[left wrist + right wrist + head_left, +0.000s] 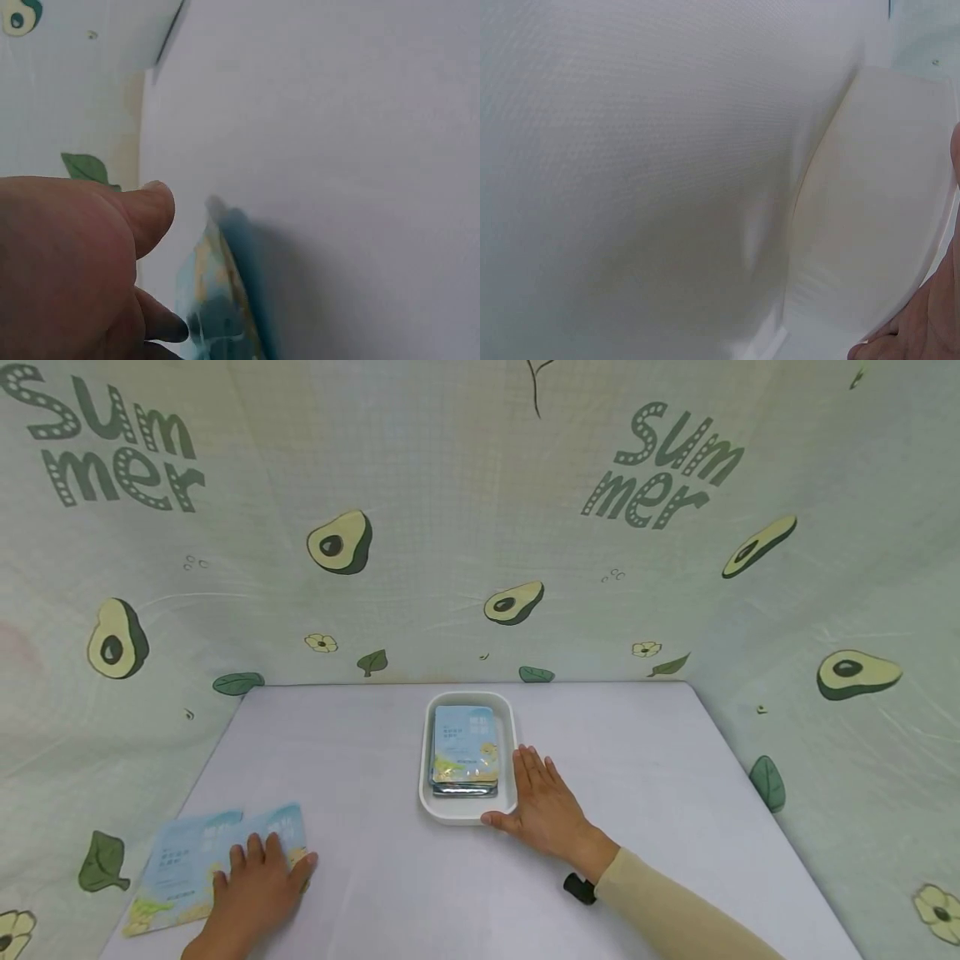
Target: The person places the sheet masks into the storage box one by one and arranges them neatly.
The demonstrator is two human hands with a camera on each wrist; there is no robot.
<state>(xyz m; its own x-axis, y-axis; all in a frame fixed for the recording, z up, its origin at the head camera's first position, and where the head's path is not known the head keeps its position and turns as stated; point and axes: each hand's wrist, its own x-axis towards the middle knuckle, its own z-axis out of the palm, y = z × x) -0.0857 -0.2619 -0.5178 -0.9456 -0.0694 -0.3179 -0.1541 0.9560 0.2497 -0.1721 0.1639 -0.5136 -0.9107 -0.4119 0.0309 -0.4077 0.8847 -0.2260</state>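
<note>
Two light-blue printed sachets lie at the near left of the table, the right sachet [288,818] overlapping the left sachet [176,864]. My left hand [258,885] is over the right sachet, its fingers spread on the print and the thumb by its right edge. From the left wrist, that sachet [217,292] shows an edge tilted up, casting a shadow. A white tray [450,814] stands at the middle, holding a stack of similar sachets [465,743]. Against the tray's right side, my right hand [551,814] rests with straight fingers, thumb at the near corner.
A small black object [580,888] shows beside the right wrist, near the sleeve. The white table [637,752] is bordered at the back and sides by a hanging cloth [435,527] printed with avocados, leaves and lettering.
</note>
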